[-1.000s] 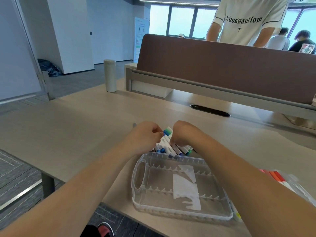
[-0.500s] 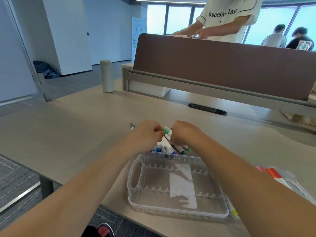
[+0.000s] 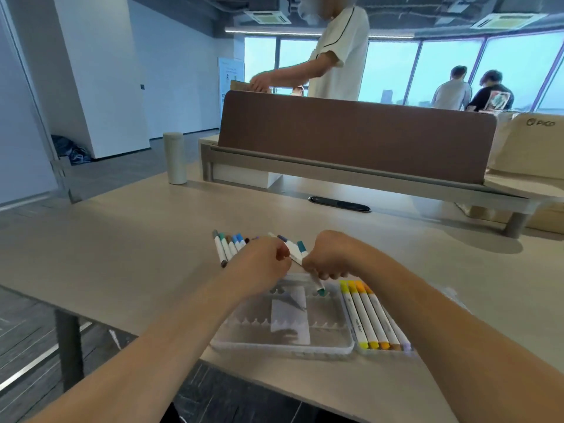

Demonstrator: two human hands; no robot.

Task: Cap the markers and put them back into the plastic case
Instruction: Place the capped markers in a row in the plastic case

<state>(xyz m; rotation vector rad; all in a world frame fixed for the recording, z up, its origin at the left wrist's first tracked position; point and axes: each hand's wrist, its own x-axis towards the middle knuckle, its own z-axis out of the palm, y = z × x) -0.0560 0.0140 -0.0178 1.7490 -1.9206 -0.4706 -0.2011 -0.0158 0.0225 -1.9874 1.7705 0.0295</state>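
A clear plastic case (image 3: pixel 283 346) lies open at the table's near edge, its left half without markers. My right hand (image 3: pixel 328 257) grips a white marker (image 3: pixel 297 253) with teal ends, tilted over the case's far rim. My left hand (image 3: pixel 262 264) is curled beside it and touches the marker's upper part. A row of white markers (image 3: pixel 227 247) with blue, grey and green caps lies on the table just left of my left hand. Several yellow and orange markers (image 3: pixel 364 312) sit in the case's right half.
A brown divider screen (image 3: pixel 354 132) stands across the desk behind the work area, with a black cable slot (image 3: pixel 339 204) in front of it. A pale cylinder bottle (image 3: pixel 175 158) stands at the far left. A person in a white shirt (image 3: pixel 338 56) works behind the screen.
The camera has tilted up and shifted. My right hand has lifted one teal marker out of the pile and tilted it toward the case; the row of markers to the left is now uncovered.
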